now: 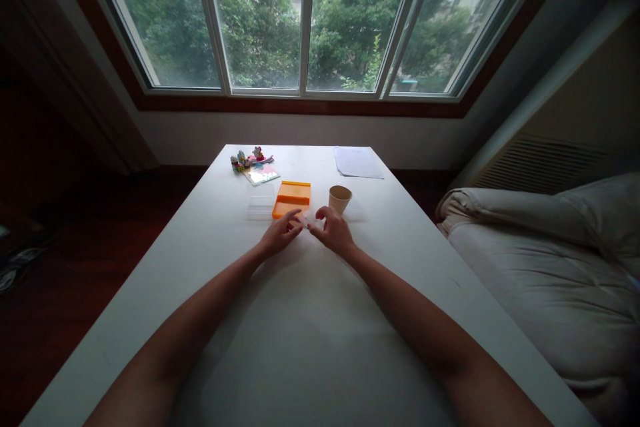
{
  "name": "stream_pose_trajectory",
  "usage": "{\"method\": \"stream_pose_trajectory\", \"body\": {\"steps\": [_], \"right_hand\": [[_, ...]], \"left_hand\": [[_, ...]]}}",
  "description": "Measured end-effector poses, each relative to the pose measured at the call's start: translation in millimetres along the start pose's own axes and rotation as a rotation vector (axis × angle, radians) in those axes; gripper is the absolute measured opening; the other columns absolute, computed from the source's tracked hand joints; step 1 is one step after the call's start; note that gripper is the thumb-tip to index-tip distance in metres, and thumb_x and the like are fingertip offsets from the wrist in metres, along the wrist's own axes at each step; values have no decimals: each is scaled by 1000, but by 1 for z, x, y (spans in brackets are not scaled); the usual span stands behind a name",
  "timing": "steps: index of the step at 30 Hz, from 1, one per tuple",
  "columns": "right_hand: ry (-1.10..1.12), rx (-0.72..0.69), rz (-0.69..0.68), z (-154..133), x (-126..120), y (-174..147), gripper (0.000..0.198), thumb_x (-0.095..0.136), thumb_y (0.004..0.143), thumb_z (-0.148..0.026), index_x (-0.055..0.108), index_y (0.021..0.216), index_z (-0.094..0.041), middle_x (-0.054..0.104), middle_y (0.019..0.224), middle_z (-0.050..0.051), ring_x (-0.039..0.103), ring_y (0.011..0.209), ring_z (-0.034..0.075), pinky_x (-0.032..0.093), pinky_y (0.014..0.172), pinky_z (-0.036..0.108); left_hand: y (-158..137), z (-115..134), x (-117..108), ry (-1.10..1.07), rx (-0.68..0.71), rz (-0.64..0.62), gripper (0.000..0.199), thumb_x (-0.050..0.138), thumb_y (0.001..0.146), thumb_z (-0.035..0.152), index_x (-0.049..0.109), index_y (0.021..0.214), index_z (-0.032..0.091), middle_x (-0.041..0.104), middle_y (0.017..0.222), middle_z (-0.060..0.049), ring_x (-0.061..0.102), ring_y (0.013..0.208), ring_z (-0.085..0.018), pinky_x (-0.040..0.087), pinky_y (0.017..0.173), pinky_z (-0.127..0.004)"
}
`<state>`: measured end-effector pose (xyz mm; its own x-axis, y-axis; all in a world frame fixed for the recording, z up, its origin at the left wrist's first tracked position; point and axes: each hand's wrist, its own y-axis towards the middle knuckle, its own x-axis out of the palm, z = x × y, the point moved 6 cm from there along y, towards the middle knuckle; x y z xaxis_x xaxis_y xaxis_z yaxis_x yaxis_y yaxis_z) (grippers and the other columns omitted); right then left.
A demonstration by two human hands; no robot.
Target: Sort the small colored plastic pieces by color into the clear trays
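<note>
Near the middle of the white table, a small clear plastic piece (311, 219) sits between my two hands; its exact kind is too small to make out. My left hand (281, 233) has its fingers curled at the left side of the piece. From the right, my right hand (334, 231) bends thumb and fingers around it. Just beyond my left hand lies an orange plastic case (293, 198), opened flat. A brown paper cup (341, 199) stands upright right behind my right hand. To the left of the case is a clear plastic box or lid (261, 207).
Small colourful figures (250, 159) and a shiny card or packet (263, 175) lie at the table's far left. White paper sheets (358, 162) are at the far right. Beside the white table (390, 320) stands a padded beige sofa (530, 260). A window rises behind.
</note>
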<state>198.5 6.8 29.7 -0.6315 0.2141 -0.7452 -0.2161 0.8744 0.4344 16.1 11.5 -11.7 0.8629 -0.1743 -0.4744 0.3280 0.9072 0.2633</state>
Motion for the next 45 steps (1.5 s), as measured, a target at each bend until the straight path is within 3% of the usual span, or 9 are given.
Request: {"method": "stream_pose_trajectory", "body": {"steps": [4,7,15,22,27,32,39,45], "right_hand": [[144,-96,-53,-12,7,-6,25,58,89,-42,59,97,-19,64,95,4,56,64,11,41,61,23],[85,-165,-83,-17,10,-11,24,54,94,-40,61,102,-19,67,96,4,61,69,12,41,64,23],[-102,-296,-134,-26,14,-14,28,44,100,-30,61,119,-19,72,103,7,66,88,17,42,77,25],[-160,-199,-126,-24,21,-15,31,40,101,-27,59,124,-18,72,106,10,66,94,19,45,81,25],[-62,-138,-15,-17,8,-11,35,38,100,-27,56,129,-19,71,113,10,67,94,20,47,82,27],[165,58,106,4,-1,-4,33,36,100,-31,58,121,-20,72,90,5,67,75,17,49,72,27],[393,177,153,30,7,2,30,41,96,-39,63,101,-20,68,77,2,63,60,15,50,62,25],[508,203,113,37,18,4,40,43,94,-45,65,112,-18,65,68,1,63,58,15,51,59,25]], "left_hand": [[2,-4,2,-260,-33,-1,56,64,88,40,48,136,16,68,98,-8,67,84,-17,52,78,-32],[3,-6,-1,-350,-76,80,53,73,81,39,53,122,14,67,101,-9,67,83,-16,52,76,-30],[-4,4,-5,-107,-166,246,46,73,77,44,56,112,20,65,81,0,62,71,-15,47,68,-26],[-9,8,-3,91,-197,297,44,68,80,47,57,115,23,61,77,2,59,68,-14,44,64,-26],[-7,14,4,-135,-94,222,52,69,80,35,50,127,24,62,89,0,62,74,-13,49,69,-26],[-5,17,13,-378,2,89,61,63,80,22,41,137,24,63,104,-5,64,80,-13,52,73,-28],[-7,19,25,-491,47,-90,47,60,73,11,62,119,17,63,121,-12,64,95,-18,50,78,-29],[-3,12,24,-536,-5,-59,54,63,72,12,59,126,17,65,117,-11,65,90,-17,51,77,-28]]}}
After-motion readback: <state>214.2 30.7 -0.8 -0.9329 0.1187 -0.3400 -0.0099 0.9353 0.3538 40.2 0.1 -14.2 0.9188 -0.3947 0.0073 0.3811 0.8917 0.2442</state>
